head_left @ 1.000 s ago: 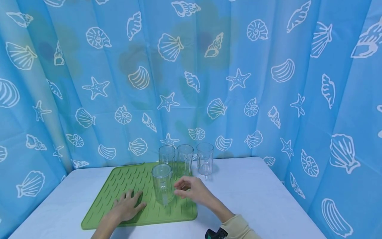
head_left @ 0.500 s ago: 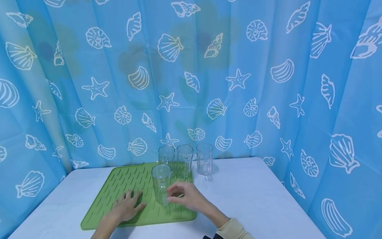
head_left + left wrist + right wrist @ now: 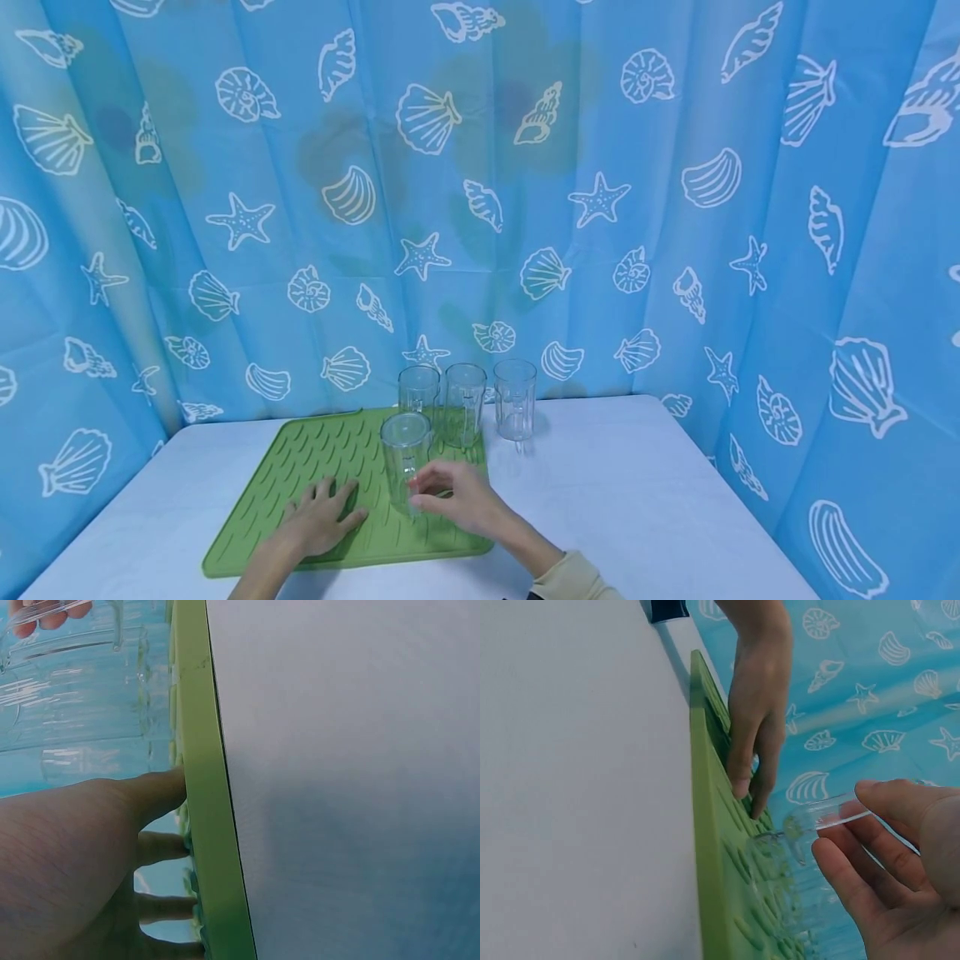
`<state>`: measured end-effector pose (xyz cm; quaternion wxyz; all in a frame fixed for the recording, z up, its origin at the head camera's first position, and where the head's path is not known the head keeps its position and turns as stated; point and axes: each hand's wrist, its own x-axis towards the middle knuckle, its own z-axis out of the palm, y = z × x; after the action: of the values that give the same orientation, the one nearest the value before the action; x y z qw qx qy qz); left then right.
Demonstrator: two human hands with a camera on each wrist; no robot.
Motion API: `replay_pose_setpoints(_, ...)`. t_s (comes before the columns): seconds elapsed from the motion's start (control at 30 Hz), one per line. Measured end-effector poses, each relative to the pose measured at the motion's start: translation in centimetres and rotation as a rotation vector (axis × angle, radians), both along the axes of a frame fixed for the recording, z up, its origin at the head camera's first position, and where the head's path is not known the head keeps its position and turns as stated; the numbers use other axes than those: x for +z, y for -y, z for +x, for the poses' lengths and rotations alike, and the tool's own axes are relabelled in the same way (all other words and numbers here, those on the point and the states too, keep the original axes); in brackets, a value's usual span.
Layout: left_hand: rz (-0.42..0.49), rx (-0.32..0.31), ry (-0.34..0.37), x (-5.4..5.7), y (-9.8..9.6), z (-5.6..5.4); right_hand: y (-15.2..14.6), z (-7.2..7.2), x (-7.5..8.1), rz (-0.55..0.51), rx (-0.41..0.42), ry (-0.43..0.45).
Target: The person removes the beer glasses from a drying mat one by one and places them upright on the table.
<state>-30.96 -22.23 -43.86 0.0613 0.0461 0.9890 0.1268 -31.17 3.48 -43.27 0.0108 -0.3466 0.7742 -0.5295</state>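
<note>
A clear glass mug (image 3: 399, 479) stands on the front half of a green ridged drying mat (image 3: 262, 500). My right hand (image 3: 463, 498) holds its handle on the right side. In the right wrist view the thumb and curled fingers meet around the handle (image 3: 838, 808). My left hand (image 3: 318, 525) rests on the mat to the left of the mug, fingers spread with their tips on the ridges. The left wrist view shows its thumb (image 3: 161, 793) near the mat's edge.
Two more glass mugs (image 3: 418, 387) (image 3: 465, 400) stand behind on the mat. Another glass mug (image 3: 515, 400) is on the white table (image 3: 622, 483) just right of the mat. A blue curtain (image 3: 562, 275) with white shells hangs behind the table's back edge.
My right hand has moved left from beside the front mug to its handle, and its fingers have come around it. The left hand and the mugs stay in place.
</note>
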Motion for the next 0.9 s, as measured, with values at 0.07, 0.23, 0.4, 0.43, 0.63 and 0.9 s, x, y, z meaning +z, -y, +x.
replay_pose_setpoints(0.07, -0.002, 0.001, 0.001, 0.0, 0.0, 0.0, 0.3, -0.1, -0.2, -0.011, 0.005, -0.002)
replay_pose_setpoints(0.23, -0.01, 0.012, 0.001, 0.0, -0.2, -0.1, 0.9, -0.1, -0.4, -0.035, 0.015, -0.01)
replay_pose_setpoints(0.4, -0.016, 0.008, -0.007, -0.1, -0.1, -0.1, 1.1, 0.1, -0.5, -0.056, 0.021, 0.009)
replay_pose_setpoints(0.43, -0.014, 0.007, -0.009, -0.2, -0.1, -0.1, 1.1, 0.1, -0.5, -0.059, 0.021, 0.006)
replay_pose_setpoints(0.63, -0.015, 0.007, -0.015, -0.3, 0.0, -0.2, 1.1, 0.2, -0.6, -0.066, 0.025, 0.0)
replay_pose_setpoints(0.9, -0.018, 0.004, -0.013, -0.3, 0.1, -0.1, 1.0, 0.1, -0.6, -0.069, 0.04, -0.008)
